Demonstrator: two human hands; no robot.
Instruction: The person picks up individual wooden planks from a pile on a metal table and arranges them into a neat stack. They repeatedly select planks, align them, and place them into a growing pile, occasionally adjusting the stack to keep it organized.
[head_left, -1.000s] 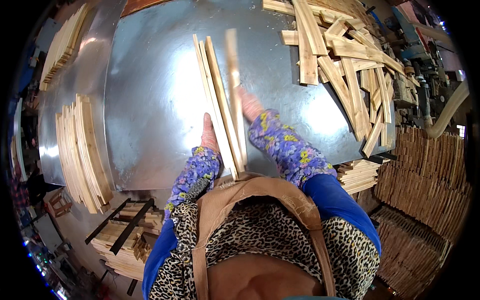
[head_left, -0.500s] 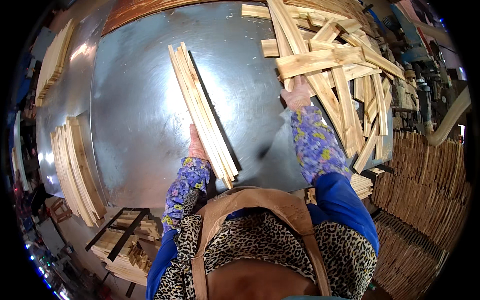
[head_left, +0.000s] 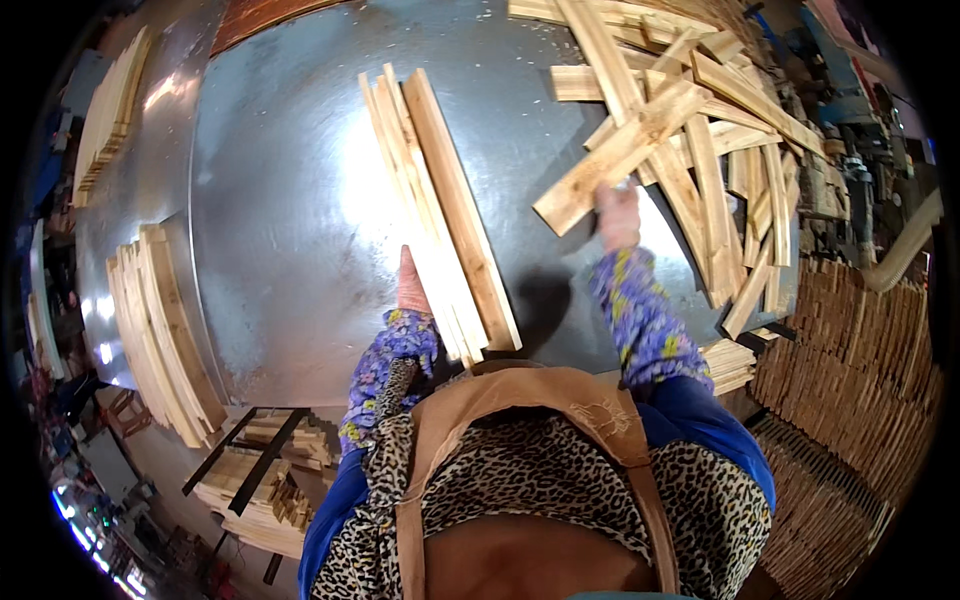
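Note:
My left hand point(head_left: 411, 285) is against the left side of a narrow bundle of pale wooden strips point(head_left: 425, 215), near its close end. Its thumb side shows, while the strips hide its other fingers. The rightmost strip point(head_left: 462, 210) shows its broad face and leans slightly away from the others. On the right, my right hand point(head_left: 618, 217), a little blurred, is closed on the near part of a short wooden board point(head_left: 625, 150). That board slants over a loose heap of wooden boards point(head_left: 710, 190).
A grey metal tabletop point(head_left: 270, 220) lies beneath the wood. Stacked strips point(head_left: 160, 330) stand at its left, with another stack point(head_left: 112, 115) farther back. Below the left edge, more wood rests on a black-barred rack point(head_left: 255, 480). Tall wood stacks point(head_left: 850, 370) and machinery point(head_left: 850, 130) line the right.
My right hand has drawn the board toward me and turned it from nearly crosswise to slanting. In the left bundle, the rightmost strip now shows its broad face.

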